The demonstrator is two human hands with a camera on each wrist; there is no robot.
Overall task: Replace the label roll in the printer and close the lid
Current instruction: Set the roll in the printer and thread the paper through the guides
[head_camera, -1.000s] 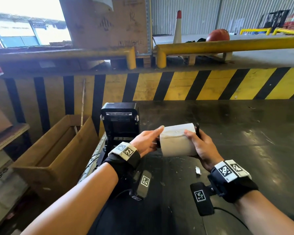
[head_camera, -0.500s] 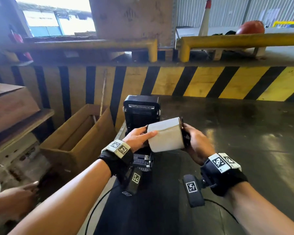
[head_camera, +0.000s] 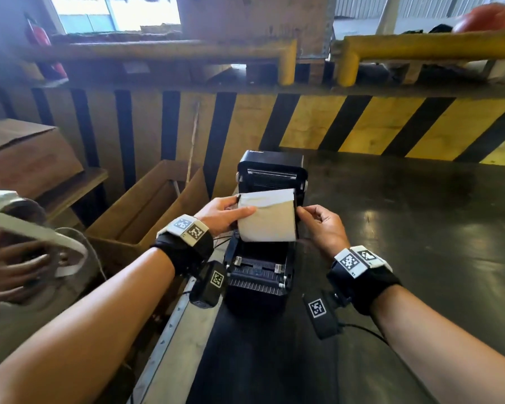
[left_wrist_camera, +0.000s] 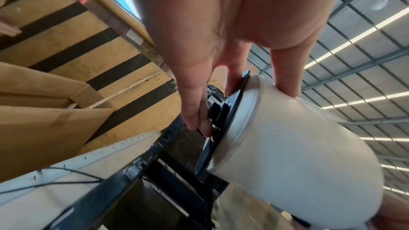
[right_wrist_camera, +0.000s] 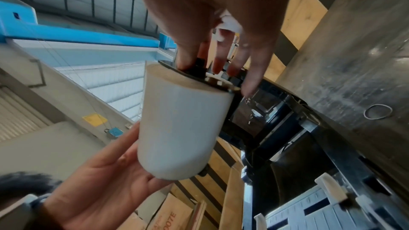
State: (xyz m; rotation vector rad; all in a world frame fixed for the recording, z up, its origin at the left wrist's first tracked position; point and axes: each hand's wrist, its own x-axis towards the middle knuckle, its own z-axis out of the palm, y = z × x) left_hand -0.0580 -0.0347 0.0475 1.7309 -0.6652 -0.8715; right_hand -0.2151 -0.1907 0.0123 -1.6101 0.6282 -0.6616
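Note:
The black label printer (head_camera: 257,275) stands at the left edge of the dark table (head_camera: 405,228), with its lid (head_camera: 271,170) raised upright behind the open bay. A white label roll (head_camera: 270,218) on a black spindle with end flanges hangs just above the bay. My left hand (head_camera: 228,211) grips the roll's left end, thumb across the paper and fingers (left_wrist_camera: 194,109) on the black flange (left_wrist_camera: 223,120). My right hand (head_camera: 311,215) pinches the spindle's right end, fingertips (right_wrist_camera: 247,83) on the flange. The roll (right_wrist_camera: 181,125) is held level between both hands, over the open printer (right_wrist_camera: 276,128).
An open cardboard box (head_camera: 146,217) stands on the floor left of the printer. Another person's hand (head_camera: 12,266) holds a strapped bag at the far left. A yellow-and-black striped wall (head_camera: 362,126) backs the table. A rubber band (right_wrist_camera: 378,114) lies on the table.
Both hands have carried the roll left and forward, from beside the printer to just above its open bay. Another person's hand and bag have come into view at the left.

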